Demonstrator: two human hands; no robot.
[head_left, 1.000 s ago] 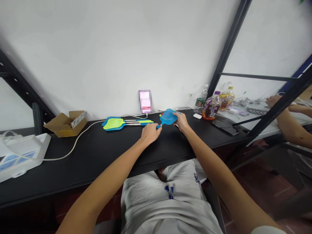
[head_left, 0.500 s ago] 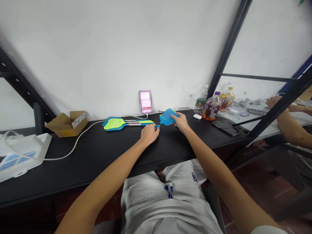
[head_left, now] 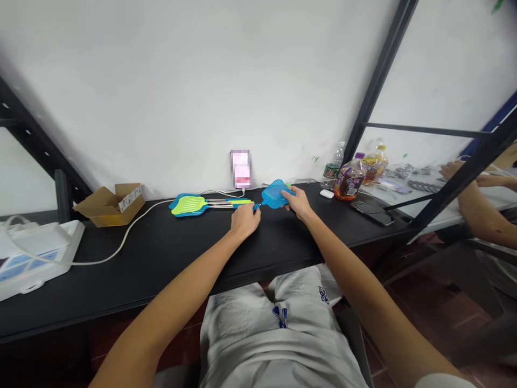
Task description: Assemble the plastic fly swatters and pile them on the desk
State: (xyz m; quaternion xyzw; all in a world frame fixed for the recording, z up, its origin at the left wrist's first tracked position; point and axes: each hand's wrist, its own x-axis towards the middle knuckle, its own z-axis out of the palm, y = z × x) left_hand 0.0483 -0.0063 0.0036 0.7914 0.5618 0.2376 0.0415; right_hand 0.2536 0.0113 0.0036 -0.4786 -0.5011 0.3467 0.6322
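Observation:
My right hand (head_left: 298,202) pinches the blue mesh head of a fly swatter (head_left: 273,194), thumb on top. Closed around that swatter's blue handle is my left hand (head_left: 245,220); a short bit of the shaft shows between handle and head. Further left lies a stack of fly swatters (head_left: 189,206), green and blue, their metal shafts and coloured handles pointing right, the ends partly behind my left hand. Something green peeks out behind my right hand, mostly hidden.
An upright phone (head_left: 241,170) leans on the wall with a white cable. An open cardboard box (head_left: 110,206) and a white power strip (head_left: 40,258) are at left. A clear bottle (head_left: 332,167), a purple-capped bottle (head_left: 350,178), a white case (head_left: 327,193) and a dark phone (head_left: 372,213) sit right.
Both hands have shifted slightly left, and the swatter's head with them. My left hand now overlaps the ends of the stacked handles a little more.

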